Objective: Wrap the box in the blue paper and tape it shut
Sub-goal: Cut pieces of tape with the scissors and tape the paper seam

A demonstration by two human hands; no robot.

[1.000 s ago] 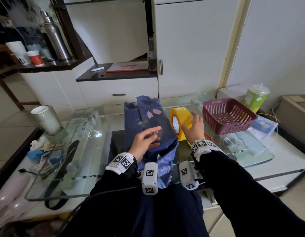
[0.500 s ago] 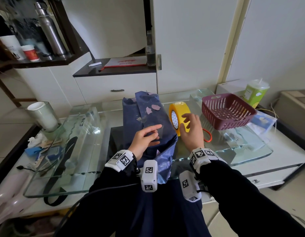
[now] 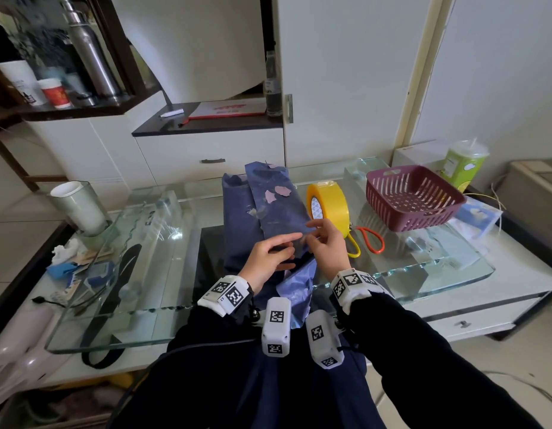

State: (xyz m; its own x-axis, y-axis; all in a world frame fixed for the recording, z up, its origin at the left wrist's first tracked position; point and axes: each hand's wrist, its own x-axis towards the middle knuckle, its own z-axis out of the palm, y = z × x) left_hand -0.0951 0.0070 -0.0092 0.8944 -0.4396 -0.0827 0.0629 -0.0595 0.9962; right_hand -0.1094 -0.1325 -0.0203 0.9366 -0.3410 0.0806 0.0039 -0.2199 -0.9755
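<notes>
The box wrapped in crumpled blue paper [image 3: 277,212] lies lengthwise on the glass tabletop [image 3: 163,274], with loose paper hanging over the near edge. My left hand [image 3: 268,261] rests on its near end, index finger stretched along the top and the other fingers curled on the paper. My right hand [image 3: 327,246] is beside it, fingertips pinching at the right edge of the paper, close to my left index finger. Something translucent shows between the fingers; I cannot tell whether it is tape. The yellow tape roll [image 3: 330,205] stands on edge just right of the box, untouched.
Scissors with orange and yellow handles [image 3: 373,243] lie right of the roll, and a maroon basket [image 3: 414,196] stands beyond them. A green cup [image 3: 463,165] is at the far right, a glass with a white cup [image 3: 79,209] at the left. Clutter lies under the glass.
My right hand has left the tape roll and moved left to the paper's edge, meeting my left hand. My left hand has stayed on the wrapped box.
</notes>
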